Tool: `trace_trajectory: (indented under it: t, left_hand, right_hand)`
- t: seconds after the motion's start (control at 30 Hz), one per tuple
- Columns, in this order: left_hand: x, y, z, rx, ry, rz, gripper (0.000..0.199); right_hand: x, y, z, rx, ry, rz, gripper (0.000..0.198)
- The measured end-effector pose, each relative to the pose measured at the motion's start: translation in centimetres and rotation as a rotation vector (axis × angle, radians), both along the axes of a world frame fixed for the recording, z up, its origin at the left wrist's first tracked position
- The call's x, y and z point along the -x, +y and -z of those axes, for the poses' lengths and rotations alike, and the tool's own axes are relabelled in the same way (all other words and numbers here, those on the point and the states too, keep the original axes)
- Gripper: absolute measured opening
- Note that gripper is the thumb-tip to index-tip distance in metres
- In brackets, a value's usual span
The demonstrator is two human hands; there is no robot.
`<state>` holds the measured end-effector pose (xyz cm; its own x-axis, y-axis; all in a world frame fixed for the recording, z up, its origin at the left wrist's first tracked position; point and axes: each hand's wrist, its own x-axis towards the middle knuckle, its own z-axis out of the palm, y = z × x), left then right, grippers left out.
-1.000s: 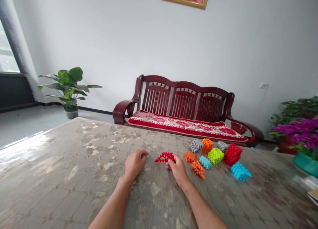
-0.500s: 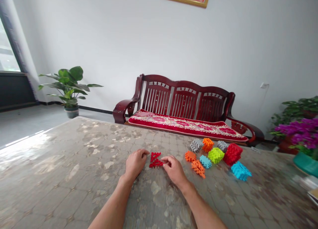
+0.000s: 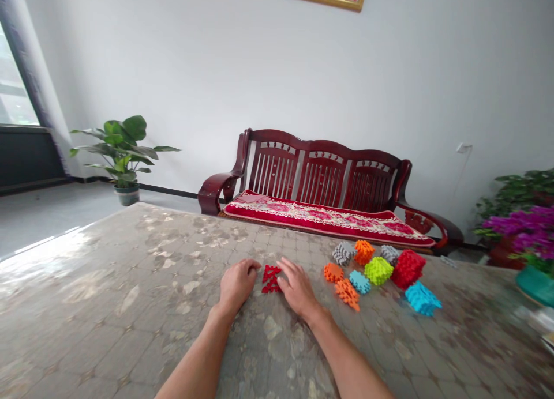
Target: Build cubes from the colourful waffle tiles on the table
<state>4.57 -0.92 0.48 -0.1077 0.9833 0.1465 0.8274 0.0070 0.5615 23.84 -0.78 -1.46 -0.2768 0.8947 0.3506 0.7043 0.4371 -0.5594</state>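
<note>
Flat red toothed building pieces (image 3: pixel 270 278) lie on the table between my two hands, with small gaps showing in them. To their left rests my left hand (image 3: pixel 237 285), its fingers curled in and a narrow gap between its fingertips and the pieces. I see nothing in that hand. On the other side is my right hand (image 3: pixel 298 288), fingers stretched forward and a little apart. Its thumb and fingers cover the right edge of the red pieces; whether they press on them I cannot tell.
Right of my hands stand toothed blocks: orange (image 3: pixel 347 294), lime green (image 3: pixel 378 270), red (image 3: pixel 408 268), blue (image 3: pixel 423 298), grey (image 3: pixel 344 253) and others. The patterned tablecloth (image 3: pixel 173 324) spreads around. A wooden bench (image 3: pixel 324 174) is behind the table, and a flowerpot (image 3: pixel 535 285) at far right.
My right hand has gone from bent, pinching fingers at the red pieces' right edge to outstretched fingers, moving slightly left over that edge. My left hand has barely moved.
</note>
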Motion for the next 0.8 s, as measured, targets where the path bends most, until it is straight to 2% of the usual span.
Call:
trace_trajectory:
  t: [0.13,0.23,0.4,0.67,0.8]
  left_hand:
    - [-0.02,-0.06,-0.14,0.015,-0.004,-0.017,0.032]
    - [-0.03,-0.14,-0.22,0.021,-0.01,-0.017,0.032]
    - [-0.03,-0.23,-0.3,0.022,-0.015,-0.007,0.032]
    - [-0.02,-0.11,0.0,-0.005,-0.009,0.004,0.032]
    - [-0.05,-0.16,-0.07,-0.003,-0.007,0.001,0.032]
  right_hand:
    - [0.49,0.44,-0.33,0.022,-0.115,-0.083,0.041]
    - [0.58,0.74,-0.46,-0.001,-0.086,-0.106,0.035]
    - [0.59,0.58,-0.43,-0.028,0.012,0.001,0.024]
    - [0.44,-0.09,0.02,-0.03,0.135,0.064,0.049]
    - [0.16,-0.04,0.14,-0.054,0.086,0.023,0.037]
